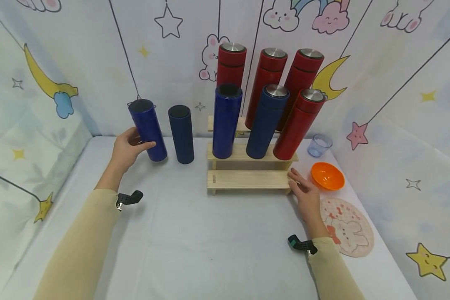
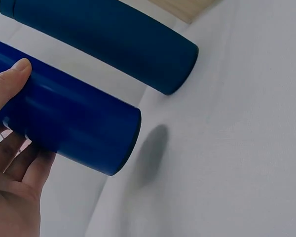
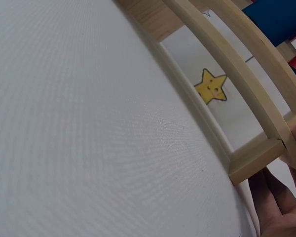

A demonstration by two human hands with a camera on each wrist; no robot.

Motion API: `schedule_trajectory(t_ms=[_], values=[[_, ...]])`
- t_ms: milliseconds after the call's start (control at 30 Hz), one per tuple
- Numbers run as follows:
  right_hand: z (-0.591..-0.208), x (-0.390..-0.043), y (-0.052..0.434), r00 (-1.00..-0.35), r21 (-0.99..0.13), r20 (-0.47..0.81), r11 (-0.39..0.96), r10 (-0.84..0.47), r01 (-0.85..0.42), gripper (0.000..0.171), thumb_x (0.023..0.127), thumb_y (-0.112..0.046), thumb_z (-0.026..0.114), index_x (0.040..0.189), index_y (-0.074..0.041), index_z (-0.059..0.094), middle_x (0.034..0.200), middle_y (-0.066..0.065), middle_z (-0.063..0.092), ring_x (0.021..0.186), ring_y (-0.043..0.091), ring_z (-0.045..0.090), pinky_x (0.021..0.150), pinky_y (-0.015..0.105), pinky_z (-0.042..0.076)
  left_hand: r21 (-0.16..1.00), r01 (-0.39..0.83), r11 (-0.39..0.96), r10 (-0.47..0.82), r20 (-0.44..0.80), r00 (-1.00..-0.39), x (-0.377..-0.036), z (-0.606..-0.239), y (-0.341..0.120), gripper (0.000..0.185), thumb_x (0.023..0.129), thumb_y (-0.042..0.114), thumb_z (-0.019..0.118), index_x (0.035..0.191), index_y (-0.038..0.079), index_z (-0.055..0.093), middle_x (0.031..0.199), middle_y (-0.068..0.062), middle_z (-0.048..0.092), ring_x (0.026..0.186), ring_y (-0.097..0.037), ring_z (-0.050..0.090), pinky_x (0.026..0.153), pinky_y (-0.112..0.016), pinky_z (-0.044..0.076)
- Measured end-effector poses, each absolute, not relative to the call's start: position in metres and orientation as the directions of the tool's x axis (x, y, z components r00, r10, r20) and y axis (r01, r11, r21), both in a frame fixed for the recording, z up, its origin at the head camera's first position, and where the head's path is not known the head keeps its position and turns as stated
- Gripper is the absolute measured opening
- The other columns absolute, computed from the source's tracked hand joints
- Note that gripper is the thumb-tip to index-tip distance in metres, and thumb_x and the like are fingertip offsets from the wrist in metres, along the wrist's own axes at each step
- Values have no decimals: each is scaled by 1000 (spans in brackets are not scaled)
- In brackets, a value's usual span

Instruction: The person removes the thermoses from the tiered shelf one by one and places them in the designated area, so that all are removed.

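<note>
My left hand [image 1: 129, 146] grips a glossy blue thermos flask [image 1: 148, 130] round its side, thumb in front. In the left wrist view its base [image 2: 126, 143] hangs apart from its shadow on the table. Just right of it a dark blue flask [image 1: 181, 134] stands upright. My right hand [image 1: 305, 196] holds the right end of a stepped wooden rack [image 1: 249, 180], fingers at the lowest step; in the right wrist view they lie at the frame's end [image 3: 256, 163]. On the middle step stand a glossy blue flask [image 1: 226, 123], a matte blue flask [image 1: 267, 123] and a red flask [image 1: 299, 125].
Three red flasks, one at the left [image 1: 230, 66], stand on the rack's top step. Right of the rack are a clear bluish cup [image 1: 320, 145], an orange bowl [image 1: 328, 176] and a round rabbit-print mat [image 1: 348, 229]. A printed cloth [image 1: 97, 62] hangs behind the white table [image 1: 210, 241].
</note>
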State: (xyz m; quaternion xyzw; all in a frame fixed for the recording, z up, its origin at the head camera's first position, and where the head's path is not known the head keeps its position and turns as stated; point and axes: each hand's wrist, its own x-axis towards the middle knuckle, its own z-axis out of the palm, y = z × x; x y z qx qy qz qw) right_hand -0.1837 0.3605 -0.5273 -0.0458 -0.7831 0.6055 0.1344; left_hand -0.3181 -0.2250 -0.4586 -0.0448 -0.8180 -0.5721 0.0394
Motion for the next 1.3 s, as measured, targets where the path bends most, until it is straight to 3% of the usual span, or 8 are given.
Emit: schedule_trajectory(t_ms=[733,967,1300], values=[[-527,-188,360,-958,-958,177,264,226,-114,39,108,-27,72,144,-11,72,160,-2,57,151,18,48,106,15,48,963,30,270,78,9,-997,-332,-477,-229,98,99,29,85,173,10,24,171,-19,37,156,-38,40,127,-52,33],[-524,-185,361,-961,-962,143,262,238,-78,40,109,-25,71,146,-11,70,162,-3,55,151,19,48,105,14,49,965,23,263,95,-3,-995,-332,-477,-226,98,99,28,85,173,8,25,169,-21,40,155,-37,41,127,-51,33],[-528,-182,360,-961,-962,149,259,235,-86,40,109,-27,71,145,-11,71,161,-2,55,152,18,47,106,15,48,953,158,259,30,156,-987,-312,-454,-218,108,96,18,87,175,18,15,174,-19,31,159,-35,35,127,-44,33]])
